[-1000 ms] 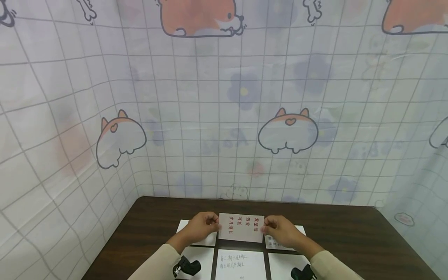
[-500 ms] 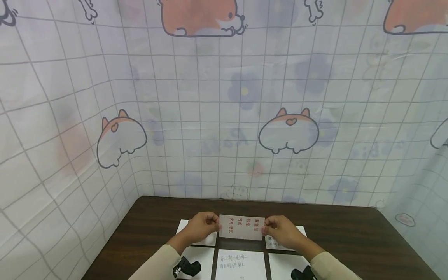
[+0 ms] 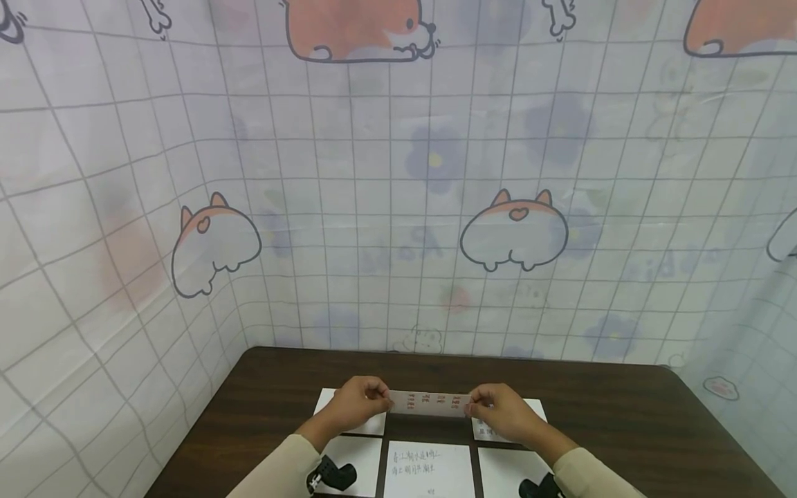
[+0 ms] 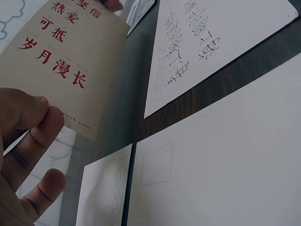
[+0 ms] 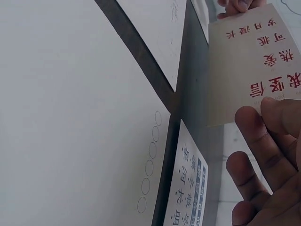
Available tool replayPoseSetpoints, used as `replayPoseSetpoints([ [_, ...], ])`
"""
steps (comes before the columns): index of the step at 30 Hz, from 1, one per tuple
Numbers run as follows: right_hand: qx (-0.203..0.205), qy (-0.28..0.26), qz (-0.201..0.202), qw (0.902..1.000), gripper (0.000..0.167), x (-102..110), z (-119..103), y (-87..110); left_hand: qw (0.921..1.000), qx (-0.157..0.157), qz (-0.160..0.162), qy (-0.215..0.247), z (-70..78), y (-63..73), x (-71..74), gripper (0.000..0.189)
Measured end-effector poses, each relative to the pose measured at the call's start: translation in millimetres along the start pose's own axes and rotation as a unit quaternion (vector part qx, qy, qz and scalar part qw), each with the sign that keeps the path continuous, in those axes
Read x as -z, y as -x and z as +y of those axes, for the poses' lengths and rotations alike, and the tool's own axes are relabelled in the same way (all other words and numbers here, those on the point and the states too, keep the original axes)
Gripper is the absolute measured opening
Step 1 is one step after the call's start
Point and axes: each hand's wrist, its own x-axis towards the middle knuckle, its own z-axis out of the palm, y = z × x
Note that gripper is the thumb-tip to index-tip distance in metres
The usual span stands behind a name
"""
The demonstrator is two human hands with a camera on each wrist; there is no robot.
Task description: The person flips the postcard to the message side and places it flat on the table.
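A pale postcard [image 3: 429,403] with red Chinese characters is held up above the dark table between both hands. My left hand [image 3: 358,404] pinches its left edge between thumb and index finger, and the other fingers show free of the card in the left wrist view. At the opposite edge, my right hand [image 3: 506,409] pinches the card the same way. In the head view the card looks very foreshortened, tilted so that its face is seen at a shallow angle. Below it lies a white postcard [image 3: 428,477] with handwriting.
On the dark wooden table [image 3: 623,415], more white cards lie in rows: a lower left card [image 3: 367,460], a lower right card [image 3: 498,470], an upper left card [image 3: 373,425] and an upper right card [image 3: 488,432]. A patterned curtain [image 3: 398,207] hangs behind the table.
The held postcard has tilted back, from facing the head camera to nearly edge-on. Both hands keep their pinch and have hardly moved.
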Motion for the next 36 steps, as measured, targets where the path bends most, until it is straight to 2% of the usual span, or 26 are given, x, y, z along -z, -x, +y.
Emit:
replayPoseSetpoints([
  [8,0.016,-0.009,-0.009,0.9998,0.006,0.1,0.2,0.5,0.9999,-0.011,-0.005,0.0,0.9,1.7,1.4,0.006],
  [16,0.019,-0.011,-0.011,0.9997,0.011,1.0,-0.1,1.4,0.9999,-0.004,-0.008,0.011,-1.7,1.1,1.0,0.005],
  [19,0.016,-0.016,-0.007,0.9997,0.011,0.9,-0.2,1.7,0.9998,0.006,-0.011,0.013,-2.8,0.9,0.8,0.01],
  [22,0.014,-0.016,-0.003,0.9998,0.008,0.4,0.4,1.4,0.9998,0.015,-0.01,0.001,-3.6,0.8,0.8,0.017],
  [26,0.01,-0.01,0.0,0.9999,0.008,-0.3,1.2,1.3,0.9996,0.025,-0.004,-0.012,-3.2,1.5,0.5,0.018],
  [36,-0.006,0.0,0.019,0.9998,0.011,-0.8,0.9,2.2,0.9992,0.015,-0.005,-0.037,-1.4,3.1,-1.3,0.01],
])
